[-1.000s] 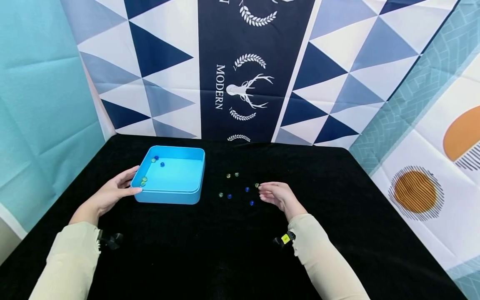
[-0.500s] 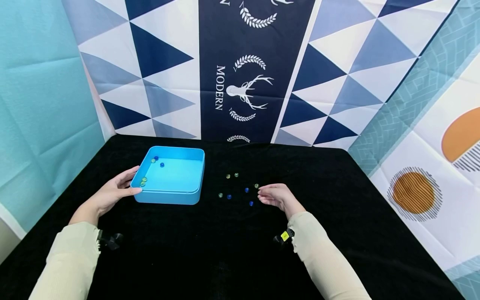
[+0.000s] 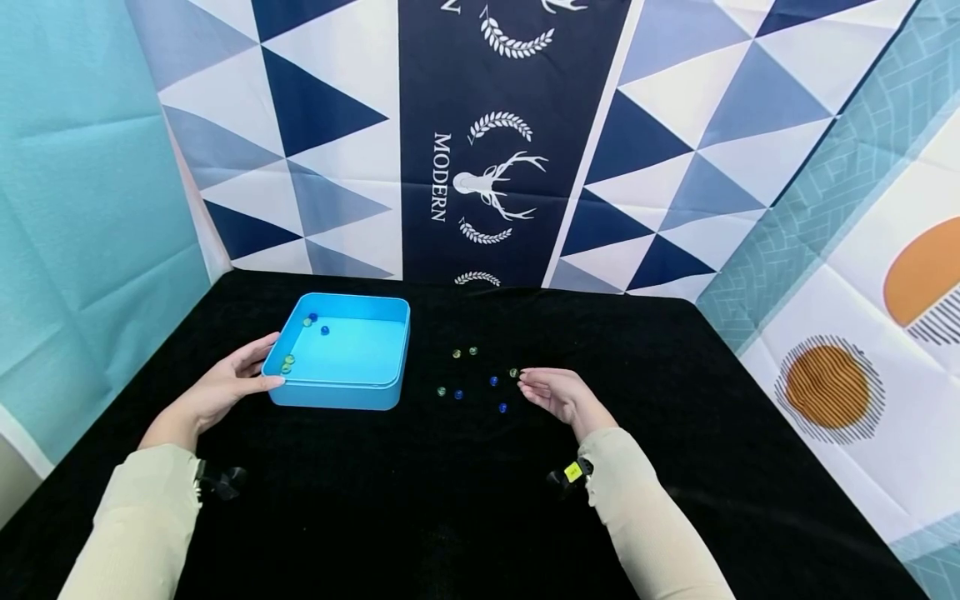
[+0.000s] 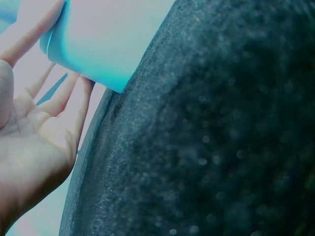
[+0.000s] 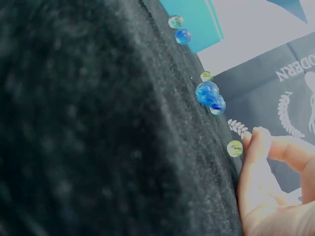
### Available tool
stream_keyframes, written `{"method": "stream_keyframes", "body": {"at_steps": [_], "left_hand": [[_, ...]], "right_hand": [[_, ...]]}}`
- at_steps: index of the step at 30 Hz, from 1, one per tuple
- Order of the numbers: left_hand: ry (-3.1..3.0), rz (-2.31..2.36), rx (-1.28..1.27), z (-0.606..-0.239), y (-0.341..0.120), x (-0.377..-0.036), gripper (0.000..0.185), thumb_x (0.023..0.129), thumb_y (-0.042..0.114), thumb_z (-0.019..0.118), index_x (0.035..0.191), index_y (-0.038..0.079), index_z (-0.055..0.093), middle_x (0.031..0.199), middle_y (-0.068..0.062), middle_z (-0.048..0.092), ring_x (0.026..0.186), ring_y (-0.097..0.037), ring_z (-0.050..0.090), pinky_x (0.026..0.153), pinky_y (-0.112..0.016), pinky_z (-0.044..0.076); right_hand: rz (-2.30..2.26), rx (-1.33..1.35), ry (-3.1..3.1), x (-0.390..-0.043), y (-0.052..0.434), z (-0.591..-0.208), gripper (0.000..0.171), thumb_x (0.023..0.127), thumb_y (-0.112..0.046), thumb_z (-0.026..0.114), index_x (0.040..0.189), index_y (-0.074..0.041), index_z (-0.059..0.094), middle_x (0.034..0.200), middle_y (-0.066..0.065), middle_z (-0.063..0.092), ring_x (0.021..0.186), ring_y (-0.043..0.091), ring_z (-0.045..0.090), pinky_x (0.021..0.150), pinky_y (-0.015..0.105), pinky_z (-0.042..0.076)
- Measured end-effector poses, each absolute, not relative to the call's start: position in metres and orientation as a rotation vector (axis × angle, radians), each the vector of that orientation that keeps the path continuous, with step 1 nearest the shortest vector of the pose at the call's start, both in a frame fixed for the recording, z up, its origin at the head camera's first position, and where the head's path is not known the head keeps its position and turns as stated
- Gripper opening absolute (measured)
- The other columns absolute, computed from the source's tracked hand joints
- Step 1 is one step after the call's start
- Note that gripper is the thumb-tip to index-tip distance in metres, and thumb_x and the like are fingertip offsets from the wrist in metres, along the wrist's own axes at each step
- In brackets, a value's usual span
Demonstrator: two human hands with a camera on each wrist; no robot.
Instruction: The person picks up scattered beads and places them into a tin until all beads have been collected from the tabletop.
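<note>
The right hand [image 3: 558, 393] is resting on the bench [image 3: 675, 400], fingers loosely curled and holding nothing, and a yellow-green marble [image 3: 513, 372] is lying just off its fingertips [image 5: 256, 140], toward the far-left corner. The left hand [image 3: 225, 385] is farther off, its straight fingers touching the blue tray [image 3: 337, 392]. The backdrop [image 3: 480, 133] is reading "MODERN".

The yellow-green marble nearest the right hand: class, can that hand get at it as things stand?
Probably yes. The right hand has its fingertips right beside the yellow-green marble, with only bare black cloth between them and nothing in the way.
</note>
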State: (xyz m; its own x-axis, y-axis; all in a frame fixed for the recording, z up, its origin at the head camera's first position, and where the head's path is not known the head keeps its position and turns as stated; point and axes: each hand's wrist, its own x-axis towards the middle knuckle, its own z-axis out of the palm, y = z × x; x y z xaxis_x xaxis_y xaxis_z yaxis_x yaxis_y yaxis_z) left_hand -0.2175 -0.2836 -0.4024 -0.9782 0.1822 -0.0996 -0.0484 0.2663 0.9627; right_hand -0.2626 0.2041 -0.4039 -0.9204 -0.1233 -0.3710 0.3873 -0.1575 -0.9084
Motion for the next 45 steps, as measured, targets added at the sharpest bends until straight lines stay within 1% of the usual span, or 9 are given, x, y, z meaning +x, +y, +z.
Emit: {"method": "stream_keyframes", "body": {"at_steps": [6, 12, 17, 20, 26, 31, 36, 40, 45], "left_hand": [[2.335, 1.802, 0.125, -0.402, -0.284, -0.217, 0.085, 0.089, 0.02, 0.065, 0.15, 0.01, 0.008, 0.152, -0.022, 0.009, 0.133, -0.042, 0.015, 0.103, -0.06, 0.017], [2.335, 1.797, 0.126, -0.402, -0.283, -0.218, 0.085, 0.088, 0.021, 0.065, 0.15, 0.011, 0.008, 0.152, -0.022, 0.009, 0.133, -0.042, 0.015, 0.103, -0.06, 0.017], [2.327, 1.8, 0.129, -0.403, -0.283, -0.219, 0.085, 0.089, 0.02, 0.065, 0.15, 0.011, 0.008, 0.152, -0.021, 0.009, 0.133, -0.041, 0.015, 0.103, -0.059, 0.018], [2.329, 1.798, 0.128, -0.404, -0.284, -0.219, 0.086, 0.088, 0.021, 0.065, 0.15, 0.011, 0.007, 0.152, -0.022, 0.009, 0.133, -0.041, 0.015, 0.103, -0.06, 0.018], [2.329, 1.799, 0.13, -0.404, -0.285, -0.218, 0.086, 0.088, 0.02, 0.066, 0.15, 0.01, 0.007, 0.152, -0.022, 0.009, 0.133, -0.042, 0.015, 0.103, -0.06, 0.017], [2.329, 1.796, 0.131, -0.404, -0.283, -0.217, 0.086, 0.088, 0.02, 0.065, 0.15, 0.01, 0.007, 0.152, -0.023, 0.009, 0.133, -0.042, 0.015, 0.103, -0.061, 0.017], [2.33, 1.802, 0.13, -0.402, -0.282, -0.216, 0.085, 0.088, 0.019, 0.065, 0.15, 0.009, 0.007, 0.152, -0.023, 0.008, 0.133, -0.043, 0.015, 0.103, -0.061, 0.017], [2.33, 1.802, 0.132, -0.402, -0.282, -0.216, 0.086, 0.088, 0.019, 0.065, 0.15, 0.009, 0.007, 0.152, -0.023, 0.008, 0.133, -0.043, 0.015, 0.103, -0.061, 0.017], [2.33, 1.8, 0.138, -0.403, -0.282, -0.217, 0.086, 0.088, 0.02, 0.066, 0.15, 0.01, 0.007, 0.152, -0.023, 0.008, 0.133, -0.042, 0.015, 0.103, -0.061, 0.017]], "right_hand": [[-2.236, 0.275, 1.722, -0.263, 0.2, -0.404, 0.026, 0.088, 0.009, 0.054, 0.113, 0.011, 0.052, 0.076, 0.004, 0.067, 0.067, 0.01, 0.063, 0.064, 0.019, 0.051], [-2.295, 0.264, 1.709, -0.262, 0.19, -0.402, 0.024, 0.087, 0.009, 0.054, 0.111, 0.011, 0.055, 0.077, 0.006, 0.067, 0.067, 0.011, 0.064, 0.065, 0.02, 0.051], [-2.312, 0.251, 1.708, -0.262, 0.18, -0.4, 0.028, 0.087, 0.009, 0.053, 0.115, 0.012, 0.053, 0.081, 0.007, 0.067, 0.067, 0.01, 0.063, 0.065, 0.02, 0.051], [-2.324, 0.259, 1.704, -0.262, 0.175, -0.4, 0.028, 0.087, 0.009, 0.053, 0.115, 0.011, 0.053, 0.081, 0.007, 0.067, 0.066, 0.01, 0.063, 0.065, 0.02, 0.051], [-2.411, 0.326, 1.676, -0.263, 0.164, -0.401, 0.017, 0.086, 0.01, 0.055, 0.101, 0.006, 0.061, 0.08, 0.009, 0.067, 0.065, 0.012, 0.064, 0.063, 0.021, 0.052], [-2.444, 0.339, 1.667, -0.262, 0.154, -0.4, 0.013, 0.085, 0.01, 0.057, 0.094, 0.003, 0.063, 0.078, 0.009, 0.067, 0.066, 0.012, 0.064, 0.062, 0.02, 0.052], [-2.457, 0.324, 1.675, -0.262, 0.142, -0.396, 0.017, 0.084, 0.011, 0.057, 0.1, 0.006, 0.062, 0.079, 0.008, 0.066, 0.066, 0.012, 0.063, 0.061, 0.02, 0.051], [-2.46, 0.31, 1.687, -0.262, 0.132, -0.395, 0.024, 0.084, 0.012, 0.056, 0.108, 0.012, 0.058, 0.075, 0.007, 0.065, 0.065, 0.012, 0.063, 0.06, 0.02, 0.051], [-2.46, 0.287, 1.694, -0.261, 0.123, -0.393, 0.026, 0.084, 0.011, 0.057, 0.11, 0.013, 0.057, 0.074, 0.007, 0.065, 0.063, 0.011, 0.062, 0.059, 0.019, 0.051]]}}
